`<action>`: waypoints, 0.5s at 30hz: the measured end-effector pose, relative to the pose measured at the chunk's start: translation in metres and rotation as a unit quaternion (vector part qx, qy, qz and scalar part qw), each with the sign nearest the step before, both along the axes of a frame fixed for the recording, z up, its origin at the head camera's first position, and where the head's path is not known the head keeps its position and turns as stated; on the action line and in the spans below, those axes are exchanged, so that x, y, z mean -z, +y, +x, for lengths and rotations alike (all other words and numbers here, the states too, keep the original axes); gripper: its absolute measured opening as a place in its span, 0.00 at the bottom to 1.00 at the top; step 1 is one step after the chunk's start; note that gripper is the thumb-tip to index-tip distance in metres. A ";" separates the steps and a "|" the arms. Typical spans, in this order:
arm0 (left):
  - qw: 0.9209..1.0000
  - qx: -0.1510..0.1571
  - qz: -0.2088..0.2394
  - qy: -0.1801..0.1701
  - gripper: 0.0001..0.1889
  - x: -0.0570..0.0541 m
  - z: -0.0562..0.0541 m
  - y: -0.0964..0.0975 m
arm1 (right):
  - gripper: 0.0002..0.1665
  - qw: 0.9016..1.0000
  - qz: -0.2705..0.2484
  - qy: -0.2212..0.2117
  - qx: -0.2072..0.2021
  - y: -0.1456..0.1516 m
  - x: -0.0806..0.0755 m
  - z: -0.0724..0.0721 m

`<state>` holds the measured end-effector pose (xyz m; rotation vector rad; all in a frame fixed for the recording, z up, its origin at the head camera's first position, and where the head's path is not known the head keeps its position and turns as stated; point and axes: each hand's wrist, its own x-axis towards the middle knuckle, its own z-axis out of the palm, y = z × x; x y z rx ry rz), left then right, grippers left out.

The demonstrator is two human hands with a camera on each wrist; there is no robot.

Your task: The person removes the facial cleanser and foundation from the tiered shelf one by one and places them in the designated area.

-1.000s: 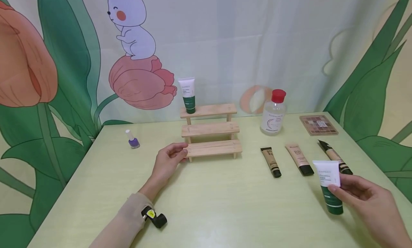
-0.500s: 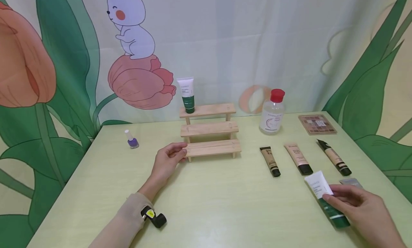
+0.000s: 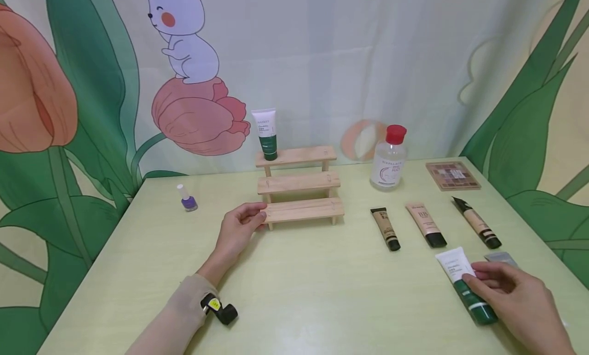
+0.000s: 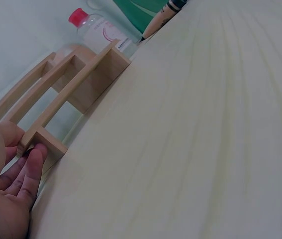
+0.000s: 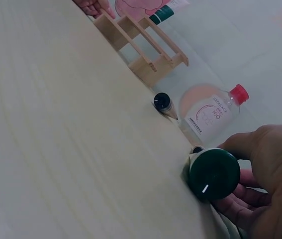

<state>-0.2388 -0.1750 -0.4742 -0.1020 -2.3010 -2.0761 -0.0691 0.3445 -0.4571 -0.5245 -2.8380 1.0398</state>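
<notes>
My left hand [image 3: 239,227] pinches the left end of the lowest step of a three-tier wooden stand [image 3: 303,210]; the left wrist view shows thumb and fingers around that step's end. A white and green squeeze tube [image 3: 264,135] stands upright on the top tier, at its left. At the table's right side my right hand [image 3: 520,298] holds a second white and green tube [image 3: 467,286] between thumb and fingers. This tube slants, its white end pointing away and its green cap [image 5: 214,174] toward me. Partly hidden behind the right hand is a flat grey item [image 3: 501,258].
Three cosmetic tubes lie beyond the right hand: a gold one [image 3: 385,228], a pink BB tube [image 3: 425,224] and a beige-black one [image 3: 476,222]. Farther back are a red-capped bottle [image 3: 388,160] and a palette [image 3: 453,176]. Purple nail polish [image 3: 187,199] stands at left.
The tube in my right hand has gone from nearly upright to slanted and lower, uncovering the grey item and the beige-black tube. My left hand stays on the stand.
</notes>
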 end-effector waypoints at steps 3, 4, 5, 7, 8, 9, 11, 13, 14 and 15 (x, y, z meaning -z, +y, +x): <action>1.000 -0.001 0.000 0.001 0.14 0.000 -0.001 0.000 | 0.34 1.000 0.011 0.006 -0.001 -0.001 0.001 0.000; 1.000 -0.001 0.000 0.001 0.14 0.000 -0.001 0.000 | 0.33 1.000 0.012 0.010 -0.001 -0.001 0.000 0.000; 1.000 -0.002 0.000 0.001 0.14 -0.001 -0.001 0.000 | 0.32 1.000 0.018 0.018 0.000 -0.002 0.000 0.000; 1.000 -0.003 0.000 -0.001 0.14 -0.001 -0.001 0.000 | 0.31 0.999 0.028 0.036 0.004 -0.003 -0.001 -0.001; 1.000 -0.004 0.000 -0.002 0.14 -0.001 -0.001 0.000 | 0.31 0.999 0.032 0.044 0.006 -0.003 -0.001 -0.001; 1.000 -0.005 0.000 -0.004 0.13 -0.001 -0.001 0.000 | 0.31 0.998 0.032 0.049 0.007 -0.004 -0.002 -0.001; 1.000 -0.006 0.001 -0.006 0.13 -0.002 0.000 0.000 | 0.30 0.997 0.037 0.060 0.014 -0.005 -0.002 -0.001; 1.000 -0.005 0.002 -0.006 0.13 -0.001 0.000 0.000 | 0.29 0.997 0.037 0.067 0.021 -0.006 -0.003 0.000; 1.000 -0.004 0.002 -0.006 0.13 -0.001 -0.001 0.000 | 0.29 0.997 0.034 0.070 0.025 -0.007 -0.003 0.000; 1.000 -0.004 0.002 -0.005 0.13 -0.001 0.000 0.000 | 0.29 0.996 0.033 0.077 0.028 -0.007 -0.004 0.000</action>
